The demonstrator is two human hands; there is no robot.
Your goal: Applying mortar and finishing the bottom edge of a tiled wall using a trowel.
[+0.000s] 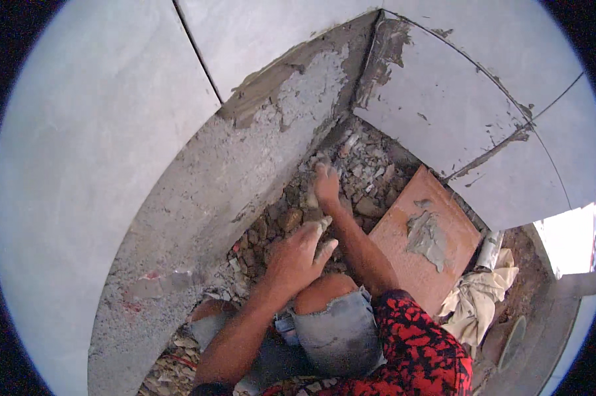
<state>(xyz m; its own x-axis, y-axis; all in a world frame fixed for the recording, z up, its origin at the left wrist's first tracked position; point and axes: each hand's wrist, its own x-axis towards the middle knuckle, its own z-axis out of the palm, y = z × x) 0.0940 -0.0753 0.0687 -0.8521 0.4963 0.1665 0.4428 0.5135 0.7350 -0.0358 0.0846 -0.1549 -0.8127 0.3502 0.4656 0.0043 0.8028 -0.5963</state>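
Head view: left hand (pixel 300 256) above the rubble (pixel 369 206), thumb spread from fingers; right hand (pixel 326 187) further forward at the rubble, fingers curled, can't tell if gripping; rubble lies between rough grey wall (pixel 199 191) and reddish board (pixel 393 228) bearing grey mortar (pixel 428 239)

This was a building site, in a spot where tiling was only partly done. Large pale tiles (pixel 443 99) covered the upper walls, with grey smears along some of their joints, while a band of rough concrete (pixel 199 191) lay bare below. The ground was loose rubble (pixel 367 204), and a reddish slab (pixel 393 231) on it bore a lump of grey mortar (pixel 428 241). The kind of building could not be told.
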